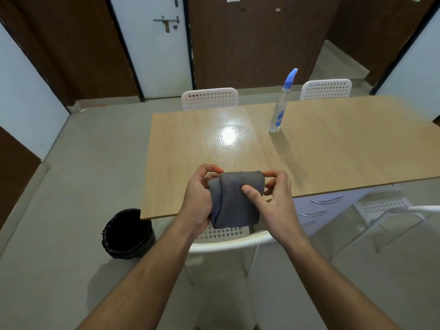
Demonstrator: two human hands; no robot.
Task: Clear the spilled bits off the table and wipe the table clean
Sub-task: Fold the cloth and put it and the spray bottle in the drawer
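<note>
Both hands grasp a folded grey cloth [234,201] above the table's near edge.

Left hand [198,196] wraps the cloth's left side; right hand [273,194] pinches its right end, thumb on top. On the wooden table [333,148] a spray bottle [281,108] stands upright, well apart. By the table's left corner sits a black bin [127,234].

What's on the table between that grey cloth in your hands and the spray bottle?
Nothing: in the head view only bare tabletop lies between the grey cloth and the spray bottle.
</note>
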